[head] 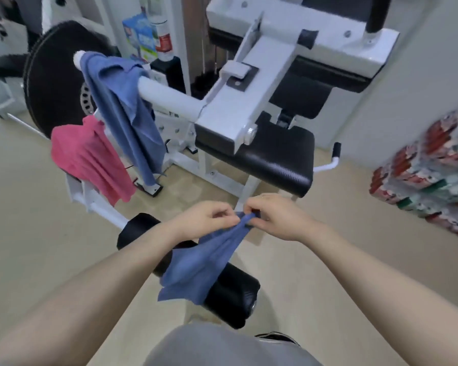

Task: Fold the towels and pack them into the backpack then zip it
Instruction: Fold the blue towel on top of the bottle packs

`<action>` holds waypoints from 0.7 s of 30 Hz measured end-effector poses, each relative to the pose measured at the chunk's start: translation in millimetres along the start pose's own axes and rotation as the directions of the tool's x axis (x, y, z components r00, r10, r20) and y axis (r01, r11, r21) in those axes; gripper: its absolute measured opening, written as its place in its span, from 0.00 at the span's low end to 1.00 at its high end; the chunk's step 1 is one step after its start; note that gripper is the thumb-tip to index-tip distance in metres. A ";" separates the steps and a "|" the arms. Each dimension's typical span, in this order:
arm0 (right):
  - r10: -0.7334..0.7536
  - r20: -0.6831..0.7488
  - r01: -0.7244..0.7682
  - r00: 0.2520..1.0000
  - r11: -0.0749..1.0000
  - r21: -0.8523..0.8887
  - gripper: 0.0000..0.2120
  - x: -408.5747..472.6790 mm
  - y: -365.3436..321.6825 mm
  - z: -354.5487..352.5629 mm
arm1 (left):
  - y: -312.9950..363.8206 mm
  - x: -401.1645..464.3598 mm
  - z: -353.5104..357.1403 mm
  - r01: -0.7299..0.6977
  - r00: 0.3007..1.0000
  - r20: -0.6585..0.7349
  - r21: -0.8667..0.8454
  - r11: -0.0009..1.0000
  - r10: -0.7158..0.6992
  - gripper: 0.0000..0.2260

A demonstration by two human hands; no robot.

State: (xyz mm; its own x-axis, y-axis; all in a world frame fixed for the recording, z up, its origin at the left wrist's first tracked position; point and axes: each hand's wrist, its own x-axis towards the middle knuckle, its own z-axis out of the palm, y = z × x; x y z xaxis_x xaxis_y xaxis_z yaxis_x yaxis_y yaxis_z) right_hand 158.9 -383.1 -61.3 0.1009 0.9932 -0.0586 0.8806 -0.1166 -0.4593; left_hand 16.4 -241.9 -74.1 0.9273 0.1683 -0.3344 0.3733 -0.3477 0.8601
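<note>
Down low in the middle, both hands up close together, pinching one top corner of a blue towel (196, 262). Left hand (206, 217) with thumb and fingers curled onto the bunched edge, right hand (278, 217) pinching the same bunch from the other side, knuckles nearly touching. Towel gathered narrow at the top, fanning out wider below, long axis running from the pinch at upper right down to the lower left, free bottom edge hanging over a black roller pad (222, 294). Not folded yet, just dangling and creased lengthwise.

Further back on the left, second blue towel (124, 109) draped over a white bar (169, 99) of the gym machine, hanging mostly straight down, long and narrow, bottom end near the floor. Just beside it and lower, pink towel (90, 159) slung over a lower white frame piece, spread wider, hanging down too. Touching or just overlapping from this angle, can't say which.

Black seat pad (275, 157) right of centre, big black weight plate (53, 77) behind the pink one. Blurry stack of red, white and green packs (428, 170) on the far right, contents unreadable. Blue-white carton and a bottle on a stand at the back. No backpack in view anywhere.
</note>
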 end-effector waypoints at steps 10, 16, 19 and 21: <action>0.447 -0.372 -0.349 0.813 0.887 0.302 0.09 -192.1 87.3 -67.1 | 123.8 78.5 160.1 -0.189 0.973 0.154 0.097 0.977 0.172 0.04; 0.581 -0.427 -0.515 0.693 0.813 0.271 0.02 -312.4 151.2 -98.0 | 194.6 136.3 271.5 -0.303 0.953 0.052 0.098 0.948 0.299 0.10; 0.670 -0.364 -0.608 0.647 0.741 0.283 0.03 -367.3 188.7 -113.0 | 231.7 166.5 305.1 -0.336 0.942 0.062 0.086 0.938 0.331 0.12; 0.711 -0.250 -0.622 0.657 0.699 0.354 0.02 -396.6 210.1 -120.7 | 259.1 189.2 325.7 -0.392 0.919 0.099 0.098 0.915 0.383 0.11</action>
State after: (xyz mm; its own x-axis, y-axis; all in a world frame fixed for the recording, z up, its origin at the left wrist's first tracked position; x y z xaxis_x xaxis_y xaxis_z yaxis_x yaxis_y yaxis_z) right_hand 359.8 -800.8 -27.5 0.8085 0.5707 -0.1434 0.3887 -0.7010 -0.5980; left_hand 297.9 -600.6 -40.0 0.9975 -0.0695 -0.0158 -0.0191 -0.4743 0.8801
